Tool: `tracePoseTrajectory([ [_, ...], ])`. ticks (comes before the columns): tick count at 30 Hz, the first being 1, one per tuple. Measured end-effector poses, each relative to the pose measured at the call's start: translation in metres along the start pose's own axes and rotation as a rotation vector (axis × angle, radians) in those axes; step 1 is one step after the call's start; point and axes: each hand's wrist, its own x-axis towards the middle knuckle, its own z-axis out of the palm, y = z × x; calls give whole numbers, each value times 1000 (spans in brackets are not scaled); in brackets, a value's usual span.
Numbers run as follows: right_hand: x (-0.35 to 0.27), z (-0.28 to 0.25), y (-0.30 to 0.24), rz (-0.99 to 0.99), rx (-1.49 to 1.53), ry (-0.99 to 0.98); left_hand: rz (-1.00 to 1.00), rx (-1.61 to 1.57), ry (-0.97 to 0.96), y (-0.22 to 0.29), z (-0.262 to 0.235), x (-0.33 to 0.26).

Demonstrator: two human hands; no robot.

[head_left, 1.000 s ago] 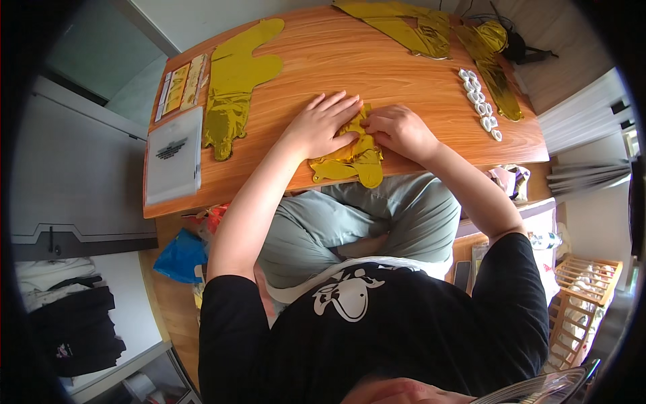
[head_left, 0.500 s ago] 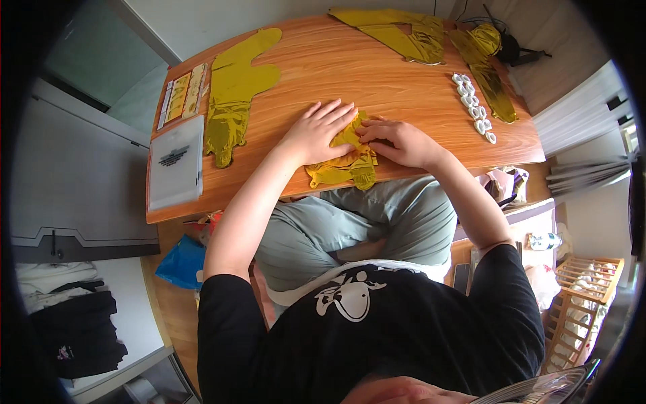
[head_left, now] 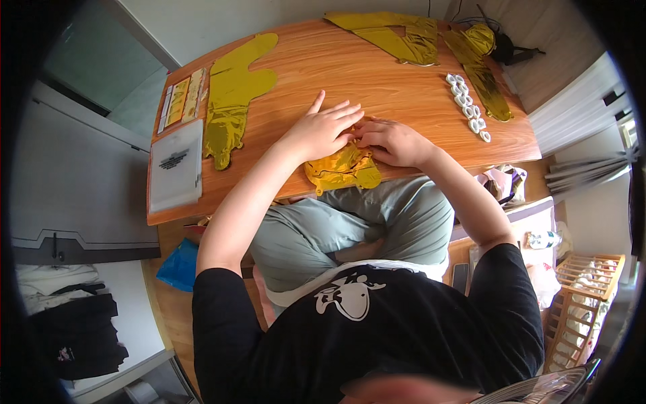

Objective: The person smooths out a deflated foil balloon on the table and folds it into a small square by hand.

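Observation:
A crumpled gold foil balloon [head_left: 340, 172], flat and without air, lies at the table's near edge, part of it just over the edge. On its far side my left hand [head_left: 321, 133] rests with the fingers stretched out and the little finger raised apart. My right hand [head_left: 397, 143] is beside it, fingers curled and closed on the foil's far end. The fingertips of both hands meet there and hide that part of the foil.
Another flat gold foil balloon [head_left: 232, 94] lies to the left. Two more, a foil balloon [head_left: 397, 37] and a narrower one [head_left: 481, 74], lie at the back right. White rings [head_left: 464, 101] stand in rows. A translucent bag [head_left: 176, 168] and printed card [head_left: 180, 101] sit far left.
My left hand has slid off the middle of the foil toward its far end, next to my right hand. The foil's near part is now uncovered and looks more bunched.

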Motion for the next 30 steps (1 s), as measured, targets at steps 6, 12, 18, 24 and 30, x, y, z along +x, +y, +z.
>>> tracePoseTrajectory([
  [6,4,0,-1,-13,6,21,94,-162,62,-11,25,-1],
  [12,-1,-1,-5,-136,-217,86,98,-81,84,-10,28,-3],
  [18,-5,3,1,-165,-184,105,146,-67,77,-10,23,-4],
  [24,-3,-4,-3,-164,-203,19,162,-69,61,-11,18,-7],
  [30,1,-2,-5,-23,-157,48,190,-45,23,-12,18,-1],
])
